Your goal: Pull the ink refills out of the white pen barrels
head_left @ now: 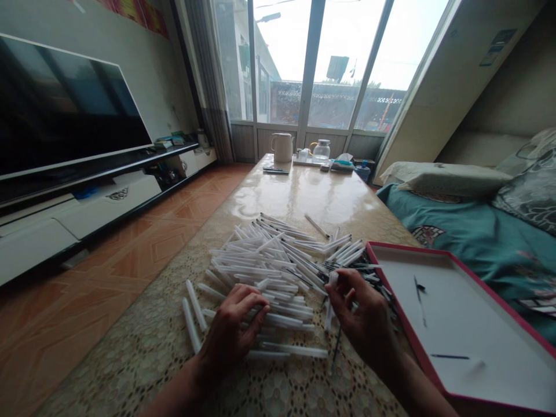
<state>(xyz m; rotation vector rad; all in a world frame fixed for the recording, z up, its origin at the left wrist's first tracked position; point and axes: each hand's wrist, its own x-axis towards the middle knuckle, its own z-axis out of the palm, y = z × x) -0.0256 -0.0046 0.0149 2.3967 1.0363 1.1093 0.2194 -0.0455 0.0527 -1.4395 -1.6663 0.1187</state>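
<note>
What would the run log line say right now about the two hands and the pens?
left hand: resting on white pen barrels | right hand: holding a white pen barrel and a black refill | beside: red-rimmed tray

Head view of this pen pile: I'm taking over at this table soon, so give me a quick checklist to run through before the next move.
1. Right hand grip on the white pen barrel: ok, the barrel is pinched upright.
2. Dark refill below the right hand: cannot tell whether it sits inside the barrel.
3. Left hand on the pile of white barrels: cannot tell whether it holds any.
4. Pink-rimmed tray: ok, it lies beside the right hand, with loose refills inside.
5. Black refills at the pile's right side: not ok, they lie across the barrels.
</note>
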